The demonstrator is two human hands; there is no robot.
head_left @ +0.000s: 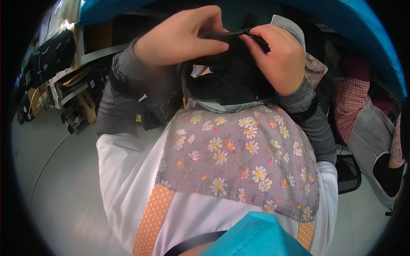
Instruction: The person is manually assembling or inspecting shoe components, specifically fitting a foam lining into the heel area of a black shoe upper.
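Note:
A black mesh fabric piece with light grey edging (239, 91) hangs open in front of my chest, above the flowered apron (239, 158). I cannot tell what article it is. My left hand (183, 38) is closed at the left part of its dark upper edge, thumb and fingers bent round it. Close by on the right, my right hand (279, 55) pinches the same edge between thumb and forefinger. A stiff, pale grey curved part (290, 26) rises behind my right hand; whether it joins the black mesh is hidden.
At the left stand shelves (81, 87) with black bundled items (51, 55). Blue material (376, 34) curves along the upper right. Another person in a checked sleeve (352, 102) is close on my right. A thin cord (47, 162) lies on the floor.

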